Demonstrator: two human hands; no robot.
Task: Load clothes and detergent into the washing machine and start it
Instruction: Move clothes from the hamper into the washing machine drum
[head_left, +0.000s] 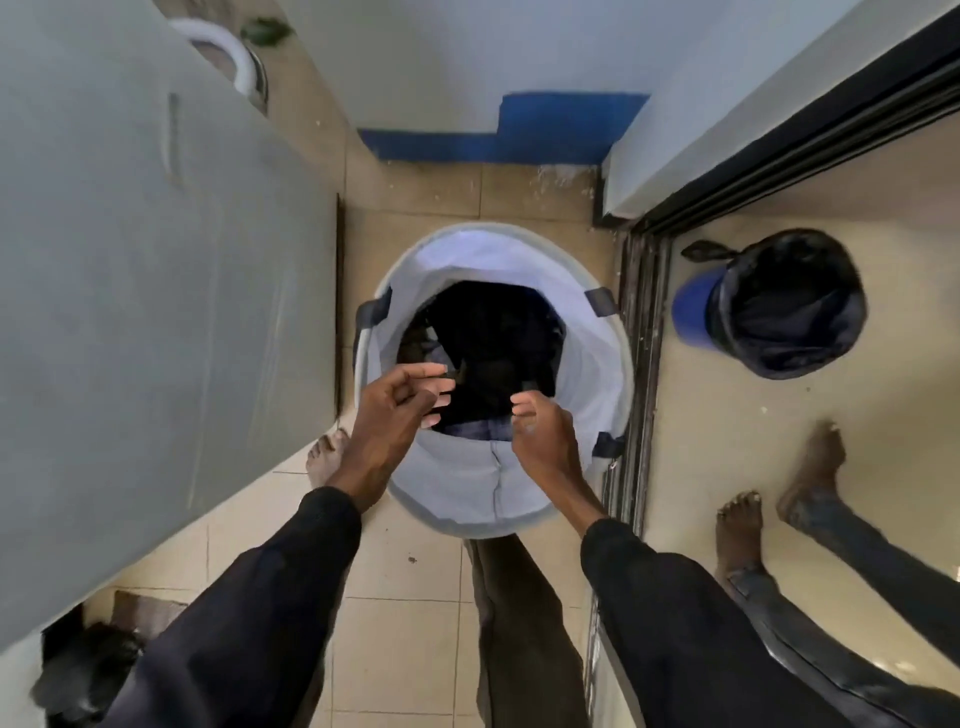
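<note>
The laundry basket (597, 374) is white, with dark blue strap tabs (602, 301) on its rim. The clothes (493, 338) inside are black (one bit near the front looks blue-grey). The floor tiles (410, 613) are cream. The wall (441, 52) is white with a bright blue band (545, 135) at the bottom. The bin (693, 312) is blue and its bag (789, 306) is black. The big appliance (156, 260) is grey. Both sleeves (270, 597) are black.

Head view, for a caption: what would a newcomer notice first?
The white laundry hamper at centre, with dark clothes inside. The left hand and right hand hover over its mouth, holding nothing. A blue bin with a black liner stands at right.
</note>
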